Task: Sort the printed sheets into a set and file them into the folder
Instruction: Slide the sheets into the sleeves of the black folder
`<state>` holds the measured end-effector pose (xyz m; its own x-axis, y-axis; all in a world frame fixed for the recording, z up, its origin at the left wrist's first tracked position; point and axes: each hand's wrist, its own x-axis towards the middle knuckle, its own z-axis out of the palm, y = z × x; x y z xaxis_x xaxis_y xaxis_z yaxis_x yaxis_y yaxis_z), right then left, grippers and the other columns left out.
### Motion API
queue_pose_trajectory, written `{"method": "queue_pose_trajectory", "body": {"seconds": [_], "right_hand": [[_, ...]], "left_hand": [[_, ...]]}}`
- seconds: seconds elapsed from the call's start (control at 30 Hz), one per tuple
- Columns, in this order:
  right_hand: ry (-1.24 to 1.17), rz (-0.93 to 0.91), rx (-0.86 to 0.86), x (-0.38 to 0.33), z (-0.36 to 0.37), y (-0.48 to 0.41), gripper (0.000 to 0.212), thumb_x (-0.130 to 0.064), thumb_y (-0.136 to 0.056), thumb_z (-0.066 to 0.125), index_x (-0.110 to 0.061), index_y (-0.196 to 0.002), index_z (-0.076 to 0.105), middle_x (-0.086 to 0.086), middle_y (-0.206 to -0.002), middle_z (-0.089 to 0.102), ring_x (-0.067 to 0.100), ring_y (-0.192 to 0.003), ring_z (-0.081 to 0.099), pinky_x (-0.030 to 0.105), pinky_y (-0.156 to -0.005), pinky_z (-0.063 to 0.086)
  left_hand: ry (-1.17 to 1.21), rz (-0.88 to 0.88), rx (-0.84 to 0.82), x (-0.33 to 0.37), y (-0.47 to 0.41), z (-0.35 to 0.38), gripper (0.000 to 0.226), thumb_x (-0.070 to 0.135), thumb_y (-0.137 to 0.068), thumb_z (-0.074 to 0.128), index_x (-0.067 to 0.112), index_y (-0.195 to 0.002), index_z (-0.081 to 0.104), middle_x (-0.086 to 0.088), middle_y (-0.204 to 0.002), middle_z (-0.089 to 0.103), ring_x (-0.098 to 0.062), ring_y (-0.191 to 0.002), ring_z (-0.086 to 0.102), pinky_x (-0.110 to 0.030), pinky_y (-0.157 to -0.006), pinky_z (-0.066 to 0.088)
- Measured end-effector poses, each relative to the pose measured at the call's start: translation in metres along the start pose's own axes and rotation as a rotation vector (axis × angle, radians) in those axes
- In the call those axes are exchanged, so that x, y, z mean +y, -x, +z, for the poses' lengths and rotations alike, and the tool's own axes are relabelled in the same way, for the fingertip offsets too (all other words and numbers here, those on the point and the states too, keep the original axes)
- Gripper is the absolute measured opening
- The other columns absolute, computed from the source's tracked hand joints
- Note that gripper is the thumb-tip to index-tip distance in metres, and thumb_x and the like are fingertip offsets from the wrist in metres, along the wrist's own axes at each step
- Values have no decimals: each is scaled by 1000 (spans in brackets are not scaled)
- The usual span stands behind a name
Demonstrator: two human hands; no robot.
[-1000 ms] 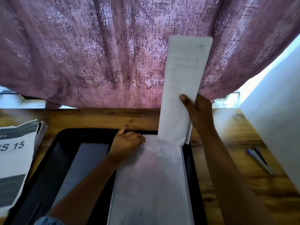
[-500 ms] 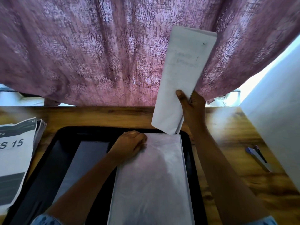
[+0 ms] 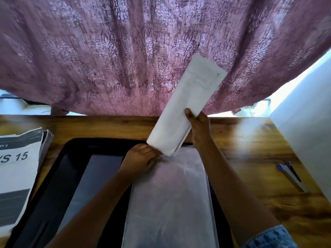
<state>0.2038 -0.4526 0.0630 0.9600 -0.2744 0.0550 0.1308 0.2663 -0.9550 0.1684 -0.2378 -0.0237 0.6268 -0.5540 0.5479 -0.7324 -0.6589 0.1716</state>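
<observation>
Sheets (image 3: 186, 108) tilted; left hand (image 3: 141, 158) pinches sleeve (image 3: 172, 203); pens (image 3: 290, 174) right.

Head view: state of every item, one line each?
sheets: raised, tilted, in right hand
right hand: grips sheets
left hand: holds plastic sleeve top edge
plastic sleeve: lying in folder
folder: open, flat on table
printed stack: lying at table's left
pens: lying at table's right

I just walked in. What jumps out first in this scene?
A mauve patterned curtain fills the upper half. In the middle, the right hand grips a tilted bundle of white sheets above the black folder on the wooden table, while the left hand pinches the top of its clear sleeve.
</observation>
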Motion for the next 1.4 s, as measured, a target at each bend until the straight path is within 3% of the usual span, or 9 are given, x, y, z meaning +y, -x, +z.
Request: {"method": "queue_pose_trajectory", "body": {"seconds": [0.4, 0.53, 0.63, 0.77, 0.9, 1.0, 1.07, 1.23, 1.4], "right_hand": [[222, 112, -104, -12, -18, -10, 22, -1, -87, 63, 3, -109, 64, 19, -107, 67, 27, -90, 67, 43, -86, 55], [617, -10, -57, -11, -15, -13, 22, -18, -83, 72, -7, -102, 72, 10, -99, 72, 23, -88, 69, 46, -83, 56], [1033, -109, -113, -22, -10, -17, 33, -28, -83, 70, -3, -105, 71, 14, -103, 71, 27, -93, 68, 32, -79, 53], [1447, -232, -160, -29, 10, -12, 36, -32, -86, 63, 0, -103, 65, 18, -103, 67, 32, -97, 62, 31, -77, 46], [1673, -248, -222, -28, 26, -7, 44, -46, -92, 53, -4, -101, 63, 14, -98, 65, 30, -94, 61, 31, -70, 40], [1560, -155, -240, -32, 29, -6, 57, -55, -97, 30, -9, -79, 57, 12, -80, 58, 30, -85, 62, 32, -69, 42], [1396, -16, -269, -37, 22, -11, 60, -52, -99, 23, -7, -86, 60, 12, -83, 60, 31, -86, 60, 36, -76, 45], [1145, 99, -423, -31, -15, -36, 23, -16, -90, 63, -4, -108, 71, 13, -113, 68, 25, -104, 63, 33, -93, 47], [634, 261, -481, -9, -55, -34, 27, 18, -83, 55, 2, -103, 64, 12, -110, 62, 12, -89, 61, 22, -83, 53]], "left_hand": [[161, -112, -39, -1, -23, -12, 34, 44, -90, 49, 24, -87, 77, 10, -90, 74, -14, -80, 69, -25, -65, 49], [351, -241, -126, -1, -39, -14, 38, 52, -83, 54, 22, -88, 77, 11, -92, 74, -4, -82, 65, -27, -68, 51], [533, -395, -219, 0, -49, -17, 39, 55, -79, 61, 21, -94, 75, 9, -91, 74, -4, -82, 68, -31, -74, 55], [532, -494, -183, 8, -60, -17, 13, 25, -85, 70, 18, -95, 74, 8, -92, 73, -3, -82, 67, -24, -78, 52], [1053, -904, -124, 23, -90, -29, 27, 29, -92, 62, 13, -113, 67, -4, -100, 73, -8, -80, 70, -25, -73, 56], [1079, -1019, -317, 14, -107, -35, 56, 58, -89, 54, 14, -123, 60, -16, -96, 71, -21, -74, 72, -37, -80, 57], [1094, -1024, -418, 4, -111, -36, 69, 66, -83, 56, 15, -129, 55, -19, -98, 65, -30, -73, 71, -46, -89, 53], [1087, -1010, -461, -20, -100, -29, 45, 19, -82, 74, 17, -125, 58, -6, -112, 70, -21, -94, 68, -27, -67, 58], [574, -549, -582, -68, -69, -31, 58, 48, -67, 83, 35, -120, 63, 14, -124, 64, -4, -112, 61, -32, -101, 48]]}}
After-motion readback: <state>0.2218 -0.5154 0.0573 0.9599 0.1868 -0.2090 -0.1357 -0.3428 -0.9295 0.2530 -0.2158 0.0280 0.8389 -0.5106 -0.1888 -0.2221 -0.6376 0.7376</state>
